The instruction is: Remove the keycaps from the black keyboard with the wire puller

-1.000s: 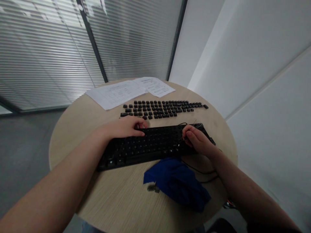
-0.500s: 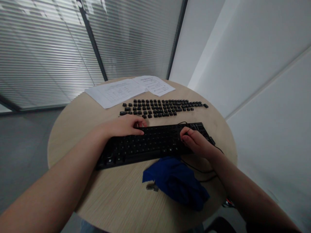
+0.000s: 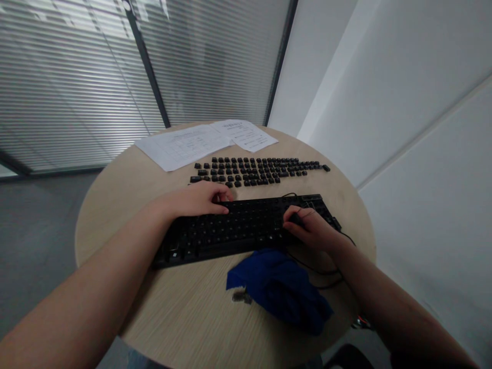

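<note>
While the left hand (image 3: 202,199) lies across the far edge of the black keyboard (image 3: 238,225), thumb over the key area and fingers curving beyond the rim, the right hand (image 3: 307,225) is curled at the board's right portion, apparently pinching a small dark tool (image 3: 295,219); a thin wire seems to show beside it, but the tool's kind cannot be confirmed. Whether the left hand grips firmly or merely rests cannot be told. The keyboard sits in the middle of the round surface (image 3: 184,307), slightly askew to the viewer. Just beyond it, loose keys (image 3: 259,165) are laid out in rough rows, so the step in hand is judged to be close work on individual keys. The next move would call for a steadied board and a precise, light lift or placement by the right hand. As to materials: the surface shows pale, fine wood grain; the keyboard is a long, dark plastic slab; the keys are small, blocky caps. A blue cloth (image 3: 277,289), soft and crumpled, lies near the keyboard's front edge, with a small grey bristly item (image 3: 239,296) beside it. The slim black cable (image 3: 307,265) curves along the right. Flat printed papers (image 3: 184,146) lie at the far side, two sheets overlapping.
</note>
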`<state>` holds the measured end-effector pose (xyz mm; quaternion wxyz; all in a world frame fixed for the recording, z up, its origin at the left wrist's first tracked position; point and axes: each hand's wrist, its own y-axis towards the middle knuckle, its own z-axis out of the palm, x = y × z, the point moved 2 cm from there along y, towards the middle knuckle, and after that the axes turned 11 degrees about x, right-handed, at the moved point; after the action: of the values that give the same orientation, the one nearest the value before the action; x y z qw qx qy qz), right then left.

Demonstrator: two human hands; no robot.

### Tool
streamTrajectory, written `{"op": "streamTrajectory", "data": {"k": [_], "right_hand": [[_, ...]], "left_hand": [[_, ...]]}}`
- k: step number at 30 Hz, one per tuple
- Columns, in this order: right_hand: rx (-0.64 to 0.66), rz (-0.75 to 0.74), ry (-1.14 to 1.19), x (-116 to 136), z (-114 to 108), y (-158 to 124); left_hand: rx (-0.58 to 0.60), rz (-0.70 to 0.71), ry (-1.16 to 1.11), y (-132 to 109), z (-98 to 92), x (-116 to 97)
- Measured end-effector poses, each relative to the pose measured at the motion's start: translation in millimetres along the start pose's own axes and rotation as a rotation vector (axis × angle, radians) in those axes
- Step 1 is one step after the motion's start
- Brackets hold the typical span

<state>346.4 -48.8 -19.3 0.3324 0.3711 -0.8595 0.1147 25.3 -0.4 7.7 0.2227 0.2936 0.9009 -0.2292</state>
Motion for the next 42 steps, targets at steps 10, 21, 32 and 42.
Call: {"op": "streamTrajectory", "data": {"k": [10, 21, 32, 42], "right_hand": [[0.022, 0.014, 0.090, -1, 2, -1], [-0.029, 0.028, 0.471, -5, 5, -3], [-0.050, 0.015, 0.481, -9, 6, -6], [-0.075, 0.042, 0.520, -12, 8, -7]], "left_hand": [[0.006, 0.005, -0.014, -1, -0.4, -2], [0.013, 0.021, -0.037, -2, -1.1, -3], [0.025, -0.014, -0.067, 0, -0.3, -1], [0.020, -0.004, -0.060, 0, 0.3, 0]]}}
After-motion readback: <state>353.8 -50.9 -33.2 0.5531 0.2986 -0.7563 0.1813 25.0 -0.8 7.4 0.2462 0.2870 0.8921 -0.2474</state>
